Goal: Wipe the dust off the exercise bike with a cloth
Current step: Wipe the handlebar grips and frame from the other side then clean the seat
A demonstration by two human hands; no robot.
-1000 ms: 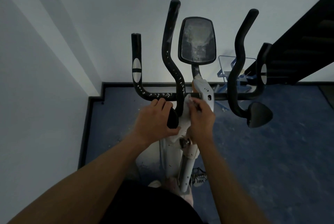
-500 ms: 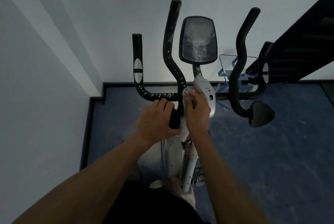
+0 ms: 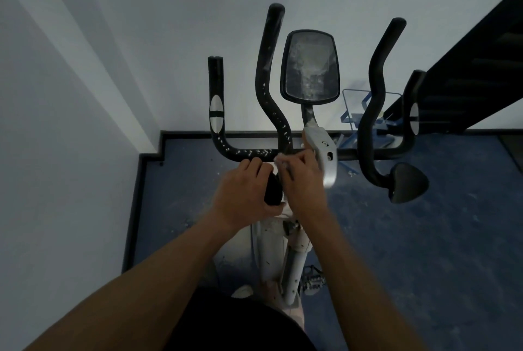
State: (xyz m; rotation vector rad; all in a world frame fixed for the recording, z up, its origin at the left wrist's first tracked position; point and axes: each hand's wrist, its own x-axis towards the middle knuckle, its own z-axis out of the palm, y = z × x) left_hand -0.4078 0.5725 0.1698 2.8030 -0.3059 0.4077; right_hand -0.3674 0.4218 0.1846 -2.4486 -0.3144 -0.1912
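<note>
One exercise bike (image 3: 294, 251) with two dusty swing handles; the left hand (image 3: 243, 198) grips one black pad (image 3: 273, 190), the right hand (image 3: 304, 181) beside it presses one cloth (image 3: 280, 158).

One view only — a wide-angle camera worn on the person's head, looking forward and steeply down. It sits close above the exercise bike (image 3: 294, 240), whose handlebars and console fill the centre of the frame. Both forearms enter from the bottom edge and meet at mid-frame. The lens bends the walls at upper left and the blue floor (image 3: 424, 237) at lower right — straight edges slant outward.
</note>
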